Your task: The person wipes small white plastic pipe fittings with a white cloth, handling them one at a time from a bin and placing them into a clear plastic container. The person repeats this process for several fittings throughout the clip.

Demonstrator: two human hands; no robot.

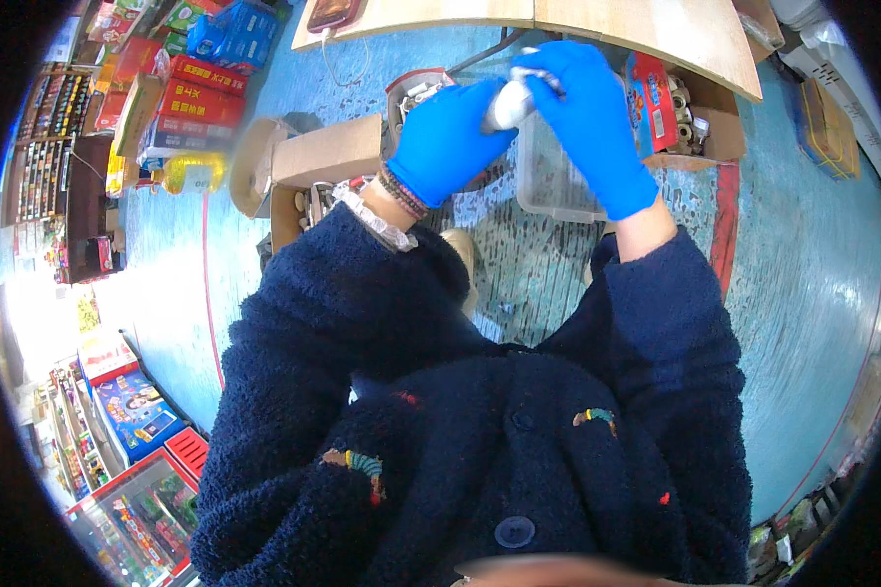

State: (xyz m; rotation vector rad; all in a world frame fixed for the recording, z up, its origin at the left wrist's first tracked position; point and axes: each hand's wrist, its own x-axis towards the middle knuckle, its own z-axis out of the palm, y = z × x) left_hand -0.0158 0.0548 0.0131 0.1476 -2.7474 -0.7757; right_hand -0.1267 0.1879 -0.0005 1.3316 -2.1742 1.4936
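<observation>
Both hands wear blue gloves and meet in front of me at the top of the view. My left hand (pixel 450 140) is closed round the lower end of a smooth, white, rounded object (pixel 508 106) whose kind I cannot make out. My right hand (pixel 587 112) pinches at its upper end, where a greyish-white bit shows between the fingertips. Beneath the hands is a clear plastic tub (pixel 561 212). Next to my left hand, a carton (pixel 328 149) with raised flaps holds small pale pieces. Behind that hand is another box (pixel 416 83) with white cylindrical pieces.
A light wooden tabletop (pixel 636 24) spans the far side, with a phone (pixel 333 12) and its white cable. To the right under it, a carton (pixel 719 147) holds several pale cylinders beside a red box (pixel 648 98). Shelves of packaged goods (pixel 49 127) line the left.
</observation>
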